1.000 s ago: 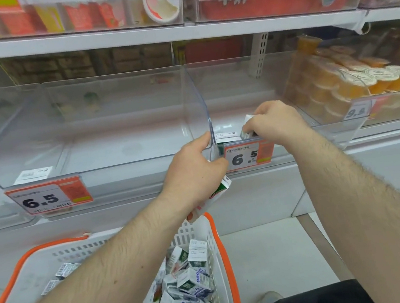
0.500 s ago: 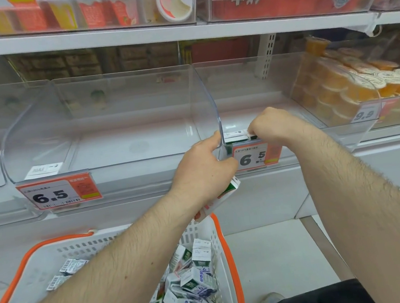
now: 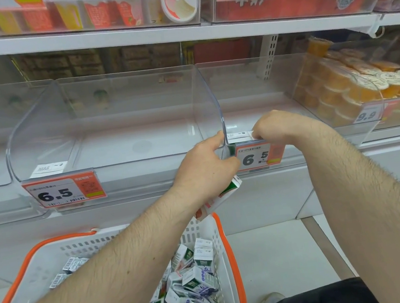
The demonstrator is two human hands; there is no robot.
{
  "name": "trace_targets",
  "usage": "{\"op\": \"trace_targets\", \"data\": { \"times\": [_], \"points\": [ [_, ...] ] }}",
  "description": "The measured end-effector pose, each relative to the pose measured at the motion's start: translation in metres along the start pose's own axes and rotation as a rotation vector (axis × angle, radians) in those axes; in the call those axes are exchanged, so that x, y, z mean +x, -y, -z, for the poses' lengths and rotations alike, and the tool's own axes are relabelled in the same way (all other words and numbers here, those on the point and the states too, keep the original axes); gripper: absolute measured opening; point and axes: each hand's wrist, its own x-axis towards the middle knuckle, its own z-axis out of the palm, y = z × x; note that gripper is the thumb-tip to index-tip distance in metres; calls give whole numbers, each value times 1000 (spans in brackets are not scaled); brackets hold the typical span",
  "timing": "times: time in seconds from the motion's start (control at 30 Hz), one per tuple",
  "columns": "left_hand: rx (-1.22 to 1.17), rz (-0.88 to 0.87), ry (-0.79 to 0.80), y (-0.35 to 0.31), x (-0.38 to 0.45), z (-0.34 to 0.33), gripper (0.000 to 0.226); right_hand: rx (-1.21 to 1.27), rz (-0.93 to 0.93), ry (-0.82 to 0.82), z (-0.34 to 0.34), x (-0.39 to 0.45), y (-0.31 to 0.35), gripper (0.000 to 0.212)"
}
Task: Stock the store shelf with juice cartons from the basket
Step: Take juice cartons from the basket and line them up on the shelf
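The left hand (image 3: 204,168) has its grip closed around a juice carton (image 3: 222,195), most of which is hidden under the palm; only a green-and-white corner and a reddish lower edge show below the knuckles. Its thumb lies against the front edge of the clear divider (image 3: 209,103) just above it. To the right of that, the right hand (image 3: 274,126) curls over the front lip of the shelf bin (image 3: 252,108), fingertips pinched on the white top of a second carton (image 3: 239,136) set low in the bin's front corner. That carton's body is masked by the 6.5 price tag (image 3: 258,156) directly beneath the hand, so how firmly it is held cannot be told. Below and left of both hands the white basket (image 3: 223,250) with orange rim holds a heap of cartons (image 3: 199,280), partly covered by the left forearm and cut off at the bottom edge. Compared with a second ago, the right hand sits lower and the carton it was tilting in now stands down behind the tag; the left hand has barely shifted.
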Motion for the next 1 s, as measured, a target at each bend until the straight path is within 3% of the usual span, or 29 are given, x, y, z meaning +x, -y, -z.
{"op": "trace_targets", "data": {
  "times": [0.13,0.23,0.27,0.33,0.4,0.43,0.47,0.53,0.6,0.63,0.7,0.8,0.9,1.0],
  "points": [
    [-51,13,4,3,2,2,52,142,-55,18,-6,5,-4,25],
    [-180,26,-89,8,1,3,54,265,-113,-92,-6,-14,1,19],
    [-217,20,-140,9,-1,4,51,265,-149,-168,-4,-21,4,17],
    [-332,29,-218,12,-6,7,37,280,-188,-485,0,-39,10,29],
    [-508,110,-224,15,-13,10,24,487,-54,-777,4,-62,26,29],
    [-586,167,-220,16,-16,11,18,629,13,-805,5,-72,37,24],
    [-650,225,-223,17,-19,14,14,743,74,-743,4,-79,49,20],
    [-782,353,-224,18,-23,18,14,924,163,-424,1,-93,70,10],
    [-901,446,-202,20,-27,25,21,963,216,-88,-6,-101,84,28],
    [-954,459,-180,22,-30,29,23,908,243,-1,-12,-102,89,32],
    [-1049,453,-128,24,-36,36,27,809,291,23,-22,-104,100,28],
    [-980,439,-85,35,-44,46,31,885,282,8,-27,-103,109,14],
    [-780,319,-70,57,-58,61,36,1093,256,20,-28,-102,114,13],
    [-337,161,-64,81,-78,78,79,1272,219,-50,-29,-105,130,18]
  ]
}}
